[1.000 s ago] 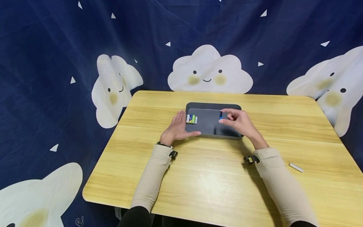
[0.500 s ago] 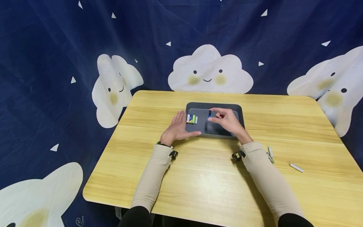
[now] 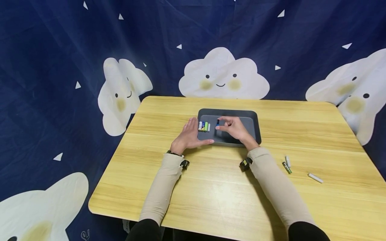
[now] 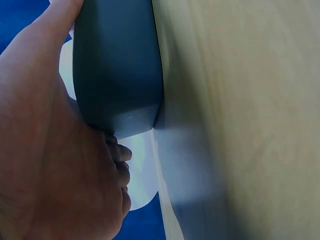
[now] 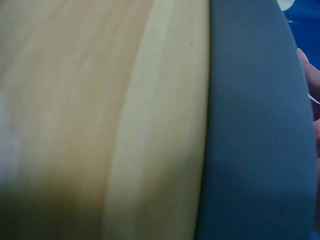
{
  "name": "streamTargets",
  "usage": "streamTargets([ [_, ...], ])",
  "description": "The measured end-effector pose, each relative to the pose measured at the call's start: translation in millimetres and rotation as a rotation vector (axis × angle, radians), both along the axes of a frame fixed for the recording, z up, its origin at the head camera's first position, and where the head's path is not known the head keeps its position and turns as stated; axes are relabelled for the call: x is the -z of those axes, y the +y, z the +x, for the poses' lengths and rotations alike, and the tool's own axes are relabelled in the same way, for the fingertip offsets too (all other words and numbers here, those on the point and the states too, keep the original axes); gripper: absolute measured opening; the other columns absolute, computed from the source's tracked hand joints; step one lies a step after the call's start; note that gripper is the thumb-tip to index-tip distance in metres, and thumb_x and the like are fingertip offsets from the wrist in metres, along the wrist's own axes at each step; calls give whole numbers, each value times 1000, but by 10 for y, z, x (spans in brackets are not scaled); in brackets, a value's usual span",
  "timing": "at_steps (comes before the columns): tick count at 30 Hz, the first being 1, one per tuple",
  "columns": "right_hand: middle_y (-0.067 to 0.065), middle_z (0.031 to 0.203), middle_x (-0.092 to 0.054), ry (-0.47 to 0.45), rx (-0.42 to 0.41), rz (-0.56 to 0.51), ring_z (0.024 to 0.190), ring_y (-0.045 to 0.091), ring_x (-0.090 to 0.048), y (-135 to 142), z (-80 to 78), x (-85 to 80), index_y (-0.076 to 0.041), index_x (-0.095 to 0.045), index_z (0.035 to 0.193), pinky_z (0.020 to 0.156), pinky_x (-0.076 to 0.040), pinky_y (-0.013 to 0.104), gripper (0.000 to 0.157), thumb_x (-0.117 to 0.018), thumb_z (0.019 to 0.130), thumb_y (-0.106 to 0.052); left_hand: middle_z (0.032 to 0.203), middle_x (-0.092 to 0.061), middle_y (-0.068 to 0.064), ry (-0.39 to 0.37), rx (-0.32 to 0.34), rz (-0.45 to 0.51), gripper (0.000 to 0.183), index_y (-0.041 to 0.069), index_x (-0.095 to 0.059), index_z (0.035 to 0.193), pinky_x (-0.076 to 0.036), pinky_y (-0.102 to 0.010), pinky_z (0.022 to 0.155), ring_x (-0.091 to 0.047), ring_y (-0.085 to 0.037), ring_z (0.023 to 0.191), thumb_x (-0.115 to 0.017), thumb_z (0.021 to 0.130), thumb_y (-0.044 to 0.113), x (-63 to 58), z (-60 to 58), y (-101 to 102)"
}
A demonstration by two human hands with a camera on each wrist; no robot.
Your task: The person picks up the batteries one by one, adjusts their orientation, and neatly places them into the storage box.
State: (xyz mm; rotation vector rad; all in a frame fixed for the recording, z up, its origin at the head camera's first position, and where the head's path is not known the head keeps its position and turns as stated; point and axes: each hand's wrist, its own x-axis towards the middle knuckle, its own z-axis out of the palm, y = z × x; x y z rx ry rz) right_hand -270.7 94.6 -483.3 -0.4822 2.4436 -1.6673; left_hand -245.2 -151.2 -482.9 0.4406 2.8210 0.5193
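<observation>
One desk (image 3: 226, 194) bears a dark tray (image 3: 226, 111) toward its far edge. The left hand (image 3: 190, 135), fingers straight and thumb spread, lies against the tray's near left corner; light, steady pressure there should stop it sliding. Within the tray, the right hand (image 3: 233, 128) works beside a row of four batteries (image 3: 203, 126). Its thumb and finger pinch a blue battery (image 3: 217, 123), just right of that row. Best to lower it parallel, nudge it gently alongside, then release without rolling the others.

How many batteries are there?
8: four batteries in a row at the left of the tray, one battery pinched by the right hand, three batteries loose on the table. Others may be hidden.
</observation>
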Motion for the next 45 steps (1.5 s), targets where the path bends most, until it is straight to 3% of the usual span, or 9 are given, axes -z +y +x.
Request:
streamTargets([
  [9, -10, 47, -35, -84, 12, 17, 37, 7, -24, -66, -51, 67, -3, -62, 142, 40, -24, 22, 52, -77, 94, -20, 176, 4, -16, 4, 9, 8, 133, 2, 5, 165, -6, -45, 136, 3, -28, 165, -58, 82, 84, -8, 10, 10],
  [22, -9, 46, -34, -208, -6, 74, 37, 7, -25, -179, -134, 131, -5, -64, 140, 41, -26, 23, 51, -78, 93, -19, 175, 1, -19, 10, 10, 7, 132, 1, 4, 165, -6, -46, 136, 2, -29, 165, -59, 83, 82, -5, 9, -6],
  [32, -9, 41, -37, -223, 8, 142, 36, 8, -26, -229, -160, 103, -4, -64, 140, 42, -28, 24, 52, -79, 93, -18, 175, 2, -19, 12, 15, 7, 131, 0, 4, 165, -6, -46, 136, 2, -29, 165, -59, 83, 81, -15, 21, 4],
  [44, -9, 44, -47, -153, 43, 253, 41, 6, -38, -316, -207, 127, -1, -67, 136, 46, -34, 21, 56, -85, 86, -19, 175, 3, -19, 16, 18, 3, 131, 1, 4, 165, -5, -46, 136, 3, -29, 165, -58, 84, 82, -11, 18, -9],
  [45, -4, 50, -58, -151, 43, 258, 42, 5, -36, -324, -205, 123, -1, -67, 136, 48, -35, 21, 56, -85, 86, -20, 175, 2, -19, 18, 18, 2, 131, 1, 4, 165, -6, -46, 136, 3, -29, 165, -58, 84, 82, -9, 20, -11],
])
